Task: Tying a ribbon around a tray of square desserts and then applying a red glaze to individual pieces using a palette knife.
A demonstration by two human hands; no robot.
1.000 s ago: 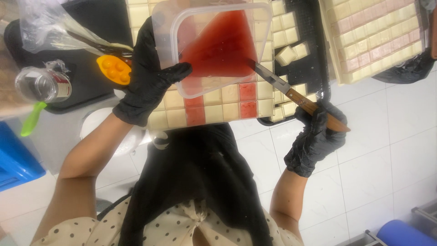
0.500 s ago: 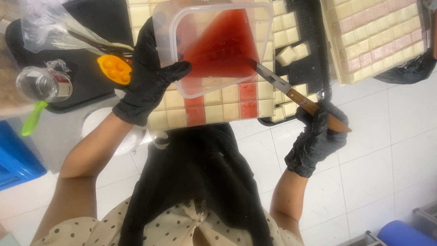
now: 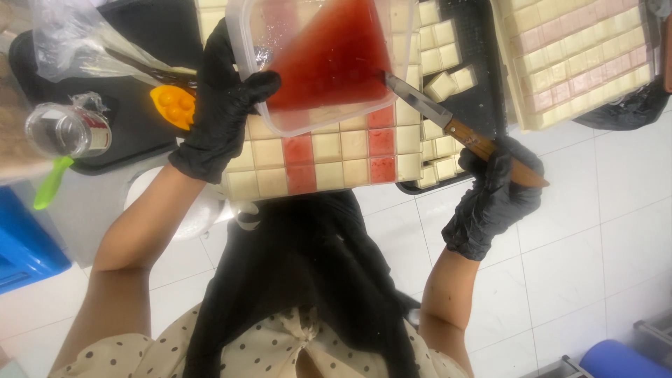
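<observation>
The left hand, in a black glove, grips a clear plastic tub by its left edge and holds it tilted over the grid tray. The tub holds a red jelly-like filling that sits as a slanted wedge toward its lower side. The right hand, also gloved in black, is closed around the wooden handle of a small knife, whose blade tip reaches the tub's right rim, touching the red filling there.

As a judgement of progress: the grid tray under the tub is mostly pale cream squares, and only a few squares near its close edge show red, two in one column on the left and three or so toward the right. Most cells look unfilled, so the filling work appears to be at an early stage, with plenty of red left in the tub.

To the right, loose cream blocks lie on a black tray. Farther right sits a second grid tray with cream and pink rows. On the left stand a glass jar, an orange mould piece and a crumpled plastic bag.
</observation>
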